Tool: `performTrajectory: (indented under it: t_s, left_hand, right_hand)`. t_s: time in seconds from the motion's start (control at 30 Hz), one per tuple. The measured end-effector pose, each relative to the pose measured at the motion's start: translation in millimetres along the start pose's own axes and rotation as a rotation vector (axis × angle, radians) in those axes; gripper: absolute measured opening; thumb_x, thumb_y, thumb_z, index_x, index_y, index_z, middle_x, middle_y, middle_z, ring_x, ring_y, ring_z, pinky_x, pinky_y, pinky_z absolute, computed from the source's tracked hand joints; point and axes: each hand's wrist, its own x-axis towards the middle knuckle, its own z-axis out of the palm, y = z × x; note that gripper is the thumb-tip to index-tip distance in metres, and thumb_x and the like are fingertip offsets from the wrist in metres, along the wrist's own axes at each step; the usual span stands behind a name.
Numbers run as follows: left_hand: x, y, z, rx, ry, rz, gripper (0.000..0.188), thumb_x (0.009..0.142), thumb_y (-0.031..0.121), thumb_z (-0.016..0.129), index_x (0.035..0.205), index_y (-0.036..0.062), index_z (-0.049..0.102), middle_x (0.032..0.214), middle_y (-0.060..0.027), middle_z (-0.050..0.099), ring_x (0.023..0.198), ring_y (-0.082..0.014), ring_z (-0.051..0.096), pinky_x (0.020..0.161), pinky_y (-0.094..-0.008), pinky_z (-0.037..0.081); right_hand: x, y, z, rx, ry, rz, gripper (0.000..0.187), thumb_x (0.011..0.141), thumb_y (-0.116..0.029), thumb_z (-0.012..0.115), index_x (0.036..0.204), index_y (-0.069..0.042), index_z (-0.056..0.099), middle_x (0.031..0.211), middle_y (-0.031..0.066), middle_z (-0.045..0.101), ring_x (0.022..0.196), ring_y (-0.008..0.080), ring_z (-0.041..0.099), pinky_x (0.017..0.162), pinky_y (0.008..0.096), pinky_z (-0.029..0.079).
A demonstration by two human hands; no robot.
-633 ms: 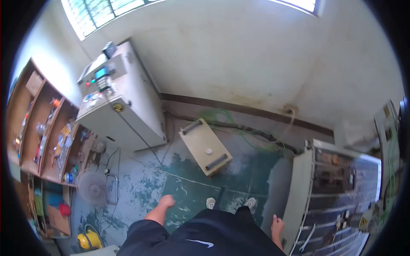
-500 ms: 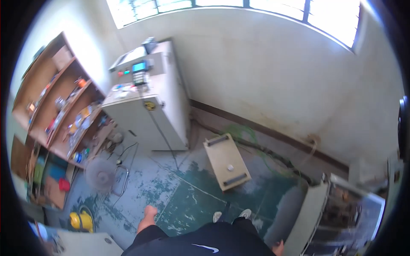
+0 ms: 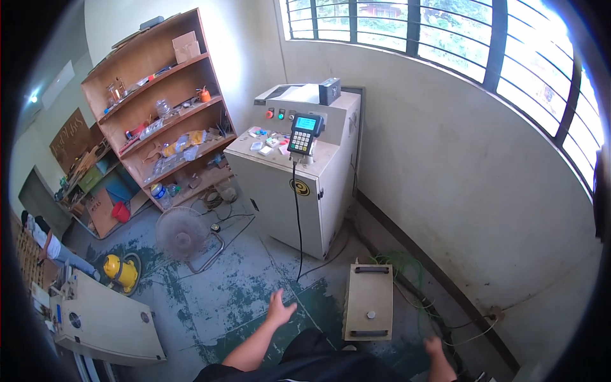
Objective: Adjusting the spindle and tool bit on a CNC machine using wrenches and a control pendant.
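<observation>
My left hand [image 3: 280, 309] hangs in the air over the floor, holding nothing, its fingers apart. Lower right, my right hand [image 3: 434, 347] is smeared by motion, so its fingers cannot be made out. Between and beyond the hands, a beige metal box [image 3: 369, 298] with two black handles and a round knob lies on the floor; neither hand touches it. Ahead stands a beige control cabinet [image 3: 280, 207]. On its top sits a keypad controller [image 3: 305, 134] with a lit screen and a black cable running down to the floor. Small pale pieces [image 3: 270, 143] lie beside it.
A wooden shelf [image 3: 172, 108] with assorted items leans into view at left. On the floor are a fan [image 3: 182, 234], a yellow vacuum cleaner [image 3: 122, 272] and green tangled wire [image 3: 407, 270]. A second beige cabinet [image 3: 111, 318] stands lower left. Another person [image 3: 54, 245] is at far left.
My view has swung, bringing the cabinet and shelf toward the middle and right. My left arm has come up and forward. My right hand shows more, away from the machine frame it was beside.
</observation>
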Motion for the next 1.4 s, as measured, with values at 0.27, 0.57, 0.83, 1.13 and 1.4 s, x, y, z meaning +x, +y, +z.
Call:
performTrajectory:
  t_s: [0.27, 0.57, 0.83, 1.13, 1.4]
  left_hand:
    - [243.4, 119.4, -64.1, -0.415, 0.267, 0.328, 0.064, 0.08, 0.032, 0.062, 0.128, 0.0012, 0.034, 0.126, -0.021, 0.041, 0.115, -0.0311, 0.042, 0.096, -0.0386, 0.034]
    - [431.0, 237.3, -95.4, -0.351, 0.338, 0.636, 0.053, 0.091, 0.048, 0.032, 0.101, 0.0003, 0.051, 0.096, -0.0198, 0.055, 0.092, -0.0343, 0.052, 0.08, -0.0409, 0.04]
    - [481.9, 282.5, -155.0, -0.411, 0.143, 0.586, 0.066, 0.089, 0.059, 0.02, 0.086, 0.0004, 0.052, 0.08, -0.0196, 0.055, 0.081, -0.0376, 0.054, 0.074, -0.0417, 0.041]
    - [315.8, 326.8, -189.4, -1.308, -0.395, 0.835, 0.057, 0.088, 0.015, 0.05, 0.135, 0.0005, 0.02, 0.121, -0.01, 0.045, 0.108, -0.0154, 0.046, 0.092, -0.0286, 0.036]
    - [134.7, 296.7, -61.7, -1.13, -1.106, 0.431, 0.046, 0.082, 0.003, 0.05, 0.124, 0.002, 0.03, 0.114, -0.0102, 0.048, 0.105, -0.0174, 0.049, 0.093, -0.031, 0.037]
  right_hand:
    - [112.7, -422.1, -70.4, 0.62, -0.12, -0.433, 0.046, 0.082, -0.02, 0.059, 0.119, 0.005, 0.047, 0.115, 0.0167, 0.055, 0.105, 0.0208, 0.053, 0.089, 0.0298, 0.042]
    - [200.1, -713.5, -59.0, 0.678, -0.046, -0.633, 0.058, 0.092, -0.038, 0.038, 0.129, 0.006, 0.031, 0.129, 0.0246, 0.039, 0.123, 0.0316, 0.036, 0.102, 0.0322, 0.027]
    - [220.9, -850.3, -102.7, 0.446, 0.16, -0.549, 0.074, 0.088, -0.055, 0.025, 0.137, -0.001, 0.012, 0.144, 0.0173, 0.013, 0.132, 0.0391, 0.008, 0.104, 0.0521, 0.012]
    - [89.6, -783.1, -171.5, 1.262, -0.063, -1.016, 0.052, 0.084, -0.011, 0.055, 0.128, -0.001, 0.03, 0.11, 0.0082, 0.05, 0.101, 0.0131, 0.049, 0.089, 0.029, 0.04]
    - [-33.9, -563.4, -140.2, 1.517, 0.202, -0.355, 0.04, 0.079, -0.011, 0.06, 0.113, -0.001, 0.043, 0.101, 0.0074, 0.055, 0.094, 0.0138, 0.053, 0.084, 0.0298, 0.044]
